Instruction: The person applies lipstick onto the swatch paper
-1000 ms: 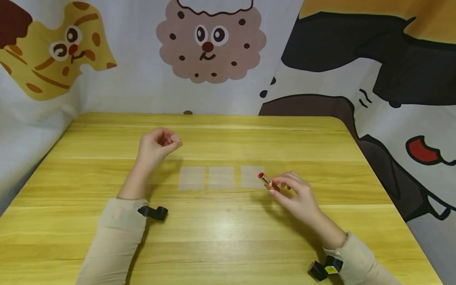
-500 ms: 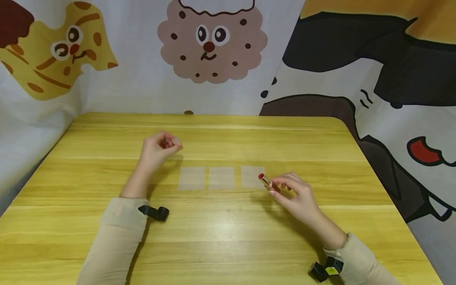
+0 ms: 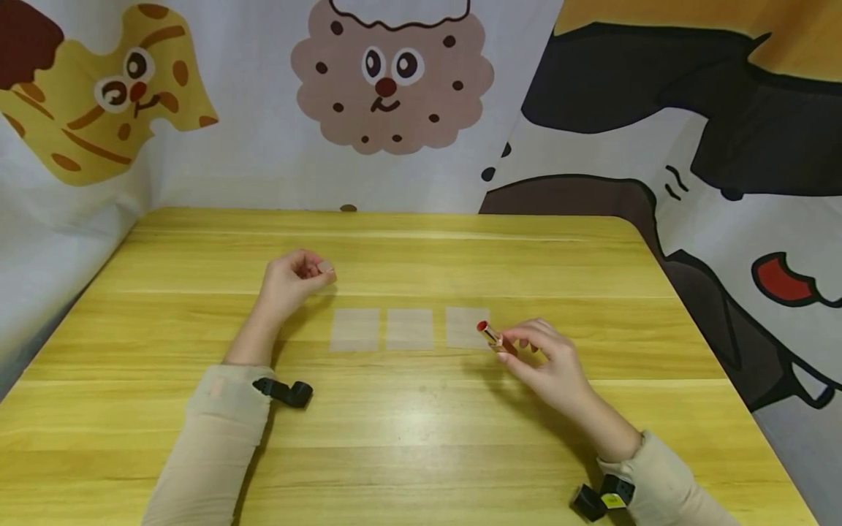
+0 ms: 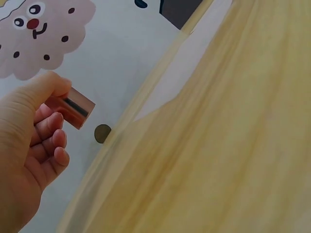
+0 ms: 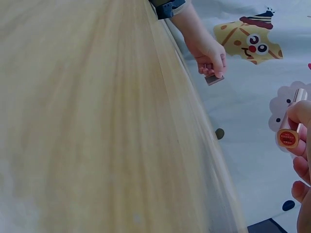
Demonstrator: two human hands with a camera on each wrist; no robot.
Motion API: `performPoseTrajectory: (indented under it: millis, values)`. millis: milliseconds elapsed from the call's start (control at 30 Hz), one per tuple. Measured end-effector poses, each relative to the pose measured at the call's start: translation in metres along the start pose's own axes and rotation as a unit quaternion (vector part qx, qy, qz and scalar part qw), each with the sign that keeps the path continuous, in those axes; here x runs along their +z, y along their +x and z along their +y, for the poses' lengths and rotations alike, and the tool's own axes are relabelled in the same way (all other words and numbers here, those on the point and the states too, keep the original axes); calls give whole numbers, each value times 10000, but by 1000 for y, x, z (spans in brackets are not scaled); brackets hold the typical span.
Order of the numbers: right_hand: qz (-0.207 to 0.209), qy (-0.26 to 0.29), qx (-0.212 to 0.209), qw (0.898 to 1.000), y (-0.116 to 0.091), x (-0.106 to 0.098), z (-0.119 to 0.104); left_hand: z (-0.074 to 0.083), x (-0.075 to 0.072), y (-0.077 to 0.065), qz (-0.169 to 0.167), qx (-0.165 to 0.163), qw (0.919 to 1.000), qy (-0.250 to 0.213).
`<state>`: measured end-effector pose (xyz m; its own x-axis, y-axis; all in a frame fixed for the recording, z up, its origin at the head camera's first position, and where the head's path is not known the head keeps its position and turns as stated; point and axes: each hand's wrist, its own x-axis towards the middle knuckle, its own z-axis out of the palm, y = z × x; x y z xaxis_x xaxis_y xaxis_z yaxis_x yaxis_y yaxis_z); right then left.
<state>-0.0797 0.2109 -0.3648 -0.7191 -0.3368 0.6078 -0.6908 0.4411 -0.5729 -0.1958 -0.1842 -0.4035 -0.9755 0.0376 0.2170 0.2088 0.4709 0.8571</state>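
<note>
My left hand (image 3: 287, 283) pinches a shiny rose-gold lipstick cap (image 4: 79, 108) between thumb and index finger, above the table to the left of the paper squares. Its other fingers are curled loosely. In my right hand (image 3: 555, 365) is a lipstick (image 3: 489, 333) with its red tip exposed, tilted up and to the left. A round red label shows on the base of the lipstick tube (image 5: 287, 138) in the right wrist view. Below the lipstick's tip, the right pale square (image 3: 465, 326) is partly covered.
Two more pale, thin squares, a left one (image 3: 354, 330) and a middle one (image 3: 409, 329), lie in the same row on the wooden table (image 3: 408, 453). A white curtain (image 3: 250, 161) with cartoon food prints hangs behind the table's far edge.
My left hand, with the lipstick cap, has come slightly lower and nearer to the row of squares. My right hand and the lipstick have stayed almost still.
</note>
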Motion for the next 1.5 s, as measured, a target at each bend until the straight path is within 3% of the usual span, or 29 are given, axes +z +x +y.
performPoseTrajectory:
  millis: [500,900,1300,1500]
  values:
    - [5,-14,-39,10000,-1,1,1,-7,1,2,-262,-122,9996,72]
    - [-84,64,110,9999,-15,5,34,-8,2,2,-384,-250,9987,242]
    - [-104,56,130,9998,-14,7,32,-12,3,2,-522,-283,9979,278]
    - [-54,49,53,10000,-5,4,11,-14,3,2,-583,-372,9972,297]
